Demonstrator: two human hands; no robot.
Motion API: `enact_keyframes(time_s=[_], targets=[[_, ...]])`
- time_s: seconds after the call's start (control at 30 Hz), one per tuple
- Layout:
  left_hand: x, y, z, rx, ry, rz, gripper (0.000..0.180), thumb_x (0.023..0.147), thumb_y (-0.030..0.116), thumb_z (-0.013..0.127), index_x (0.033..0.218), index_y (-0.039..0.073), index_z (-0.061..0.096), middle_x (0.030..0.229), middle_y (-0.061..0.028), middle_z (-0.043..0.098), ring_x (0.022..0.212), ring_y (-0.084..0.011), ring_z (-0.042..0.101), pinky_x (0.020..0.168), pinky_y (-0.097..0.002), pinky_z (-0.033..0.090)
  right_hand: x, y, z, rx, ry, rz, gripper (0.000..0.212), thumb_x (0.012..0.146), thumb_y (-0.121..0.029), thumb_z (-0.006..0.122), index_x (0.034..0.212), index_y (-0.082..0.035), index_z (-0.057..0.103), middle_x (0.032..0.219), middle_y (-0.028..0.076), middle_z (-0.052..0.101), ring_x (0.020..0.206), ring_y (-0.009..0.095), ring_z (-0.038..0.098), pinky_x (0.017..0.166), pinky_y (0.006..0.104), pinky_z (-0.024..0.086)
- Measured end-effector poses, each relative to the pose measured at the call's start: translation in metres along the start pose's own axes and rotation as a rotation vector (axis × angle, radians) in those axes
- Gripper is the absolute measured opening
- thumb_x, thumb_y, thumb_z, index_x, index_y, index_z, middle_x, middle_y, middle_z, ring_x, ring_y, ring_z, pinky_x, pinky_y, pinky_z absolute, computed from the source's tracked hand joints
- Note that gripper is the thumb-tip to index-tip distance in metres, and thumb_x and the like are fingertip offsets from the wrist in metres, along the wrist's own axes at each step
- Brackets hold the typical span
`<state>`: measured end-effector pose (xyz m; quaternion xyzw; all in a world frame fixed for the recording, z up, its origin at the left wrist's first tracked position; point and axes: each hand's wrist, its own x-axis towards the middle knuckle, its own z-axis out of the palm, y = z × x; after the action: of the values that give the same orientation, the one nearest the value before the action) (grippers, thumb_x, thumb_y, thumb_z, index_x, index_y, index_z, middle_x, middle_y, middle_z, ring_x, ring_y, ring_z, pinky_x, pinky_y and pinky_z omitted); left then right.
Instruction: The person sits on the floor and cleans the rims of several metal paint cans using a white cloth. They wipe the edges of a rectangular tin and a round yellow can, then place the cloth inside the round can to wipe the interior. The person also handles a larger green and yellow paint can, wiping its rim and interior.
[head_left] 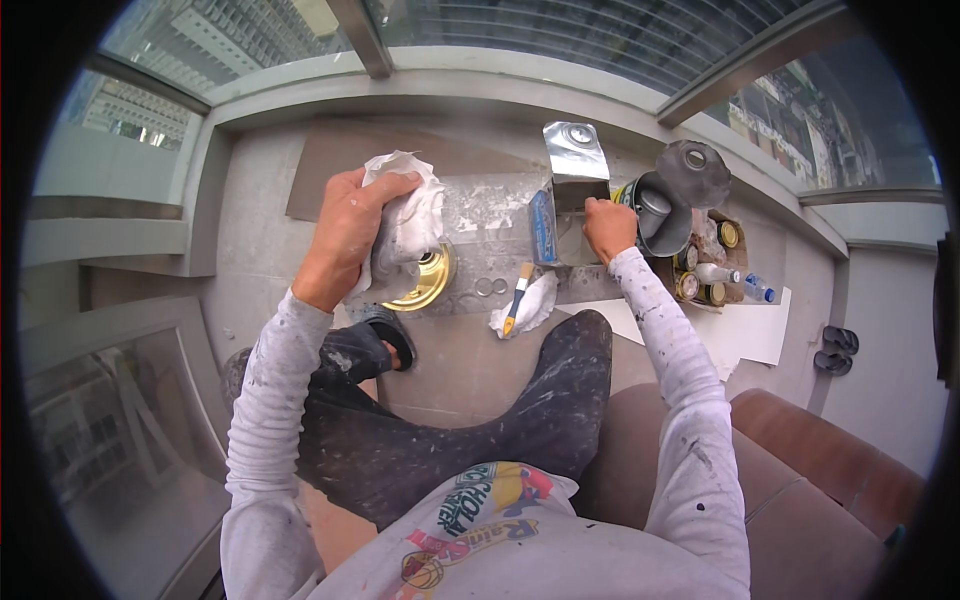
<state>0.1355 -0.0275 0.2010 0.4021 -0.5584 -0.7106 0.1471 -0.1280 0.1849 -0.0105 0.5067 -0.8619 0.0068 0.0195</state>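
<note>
Sitting cross-legged in paint-flecked dark trousers (470, 430); left hand (345, 235) clenching a white rag (412, 215) above a brass fitting (425, 280); right hand (608, 228) curling shut on a square tin's (570, 215) rim, paintbrush (519, 297) lying between.

Place: a glazed balcony or window nook in a high-rise flat under repainting.
Far side: tall windows (560, 40) overlooking towers.
Floor: bare grey concrete (260, 230).
Right: small paint tins (700, 285), a metal can (575, 190).
Near: sofa (820, 470).

Grey floor (470, 370) bears metal sheet (490, 205), brush (519, 297), small cans (700, 285).
</note>
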Motion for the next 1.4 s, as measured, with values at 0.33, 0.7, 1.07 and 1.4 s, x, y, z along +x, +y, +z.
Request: enact_keyframes(time_s=[0.33,0.7,1.07,1.4], targets=[[-0.004,0.004,0.002,0.022,0.014,-0.003,0.02,0.088,0.018,0.064,0.091,-0.002,0.066,0.08,-0.0034,0.066,0.065,-0.0087,0.061,0.059,-0.0235,0.047,0.003,-0.005,-0.002,0.059,0.045,-0.085,0.017,0.08,-0.015,0.057,0.074,-0.006,0.07,0.076,0.015,0.068,0.07,0.034,0.069,0.061,0.0432,0.055],[-0.001,0.003,-0.001,-0.013,-0.015,0.001,0.02,0.088,0.017,0.064,0.092,-0.002,0.066,0.079,-0.0043,0.067,0.064,-0.0094,0.062,0.059,-0.0235,0.048,0.01,-0.002,-0.011,0.048,-0.068,-0.144,0.008,0.077,-0.013,0.063,0.076,-0.008,0.069,0.079,0.015,0.069,0.073,0.034,0.07,0.064,0.0421,0.056],[-0.003,0.002,-0.006,-0.006,-0.024,0.013,0.021,0.087,0.016,0.063,0.09,-0.004,0.067,0.082,-0.006,0.068,0.065,-0.0099,0.063,0.059,-0.0236,0.048,0.011,-0.015,-0.01,-0.097,-0.171,-0.18,0.017,0.082,-0.016,0.057,0.074,-0.008,0.07,0.074,0.014,0.069,0.071,0.033,0.07,0.063,0.0424,0.055],[-0.004,0.009,-0.005,-0.014,-0.033,0.029,0.021,0.085,0.016,0.064,0.09,-0.004,0.067,0.079,-0.0047,0.067,0.064,-0.0098,0.062,0.059,-0.0237,0.047,-0.014,-0.016,-0.037,0.063,-0.194,0.041,0.015,0.073,-0.014,0.06,0.078,-0.006,0.073,0.077,0.02,0.069,0.073,0.039,0.068,0.068,0.0452,0.055]])
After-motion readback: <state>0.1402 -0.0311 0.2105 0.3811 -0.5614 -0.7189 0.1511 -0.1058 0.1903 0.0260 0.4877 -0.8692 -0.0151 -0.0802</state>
